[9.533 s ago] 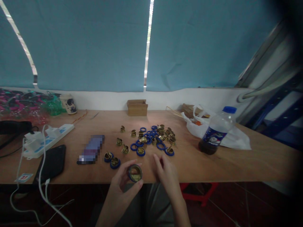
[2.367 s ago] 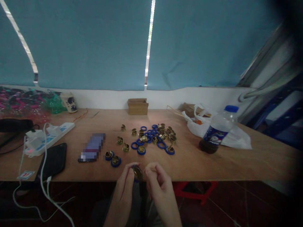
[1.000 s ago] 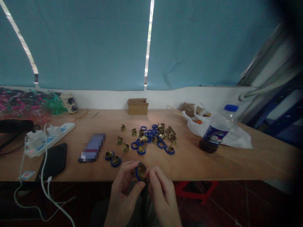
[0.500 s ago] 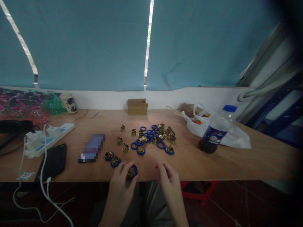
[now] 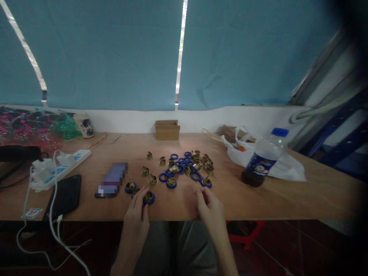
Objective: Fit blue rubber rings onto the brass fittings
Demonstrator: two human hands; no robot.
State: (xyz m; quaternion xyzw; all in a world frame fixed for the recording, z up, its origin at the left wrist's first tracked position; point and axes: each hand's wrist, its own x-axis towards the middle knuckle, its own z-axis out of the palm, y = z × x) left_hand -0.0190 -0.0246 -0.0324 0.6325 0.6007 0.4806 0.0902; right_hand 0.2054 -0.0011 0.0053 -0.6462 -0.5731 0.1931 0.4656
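Observation:
My left hand (image 5: 135,211) rests at the table's front edge. Its thumb and index finger close around the near side of a brass fitting with a blue ring (image 5: 148,197), which sits on the wood. Another ringed fitting (image 5: 135,191) is partly covered by those fingers, with one more (image 5: 130,187) just beyond. To the right, my right hand (image 5: 210,205) hovers over the table edge, fingers curled together and no object showing in them. A pile of brass fittings (image 5: 209,168) and loose blue rings (image 5: 196,176) lies ahead of both hands.
A phone (image 5: 112,180), a black device (image 5: 67,195) and a white power strip (image 5: 61,168) with cables are on the left. A small cardboard box (image 5: 167,131) stands at the back. At right are a cola bottle (image 5: 260,163) and a white plastic bag (image 5: 290,166).
My left hand has moved left and slightly forward with the ringed fitting, beside the other two, which have shifted slightly. My right hand has moved a little right and forward.

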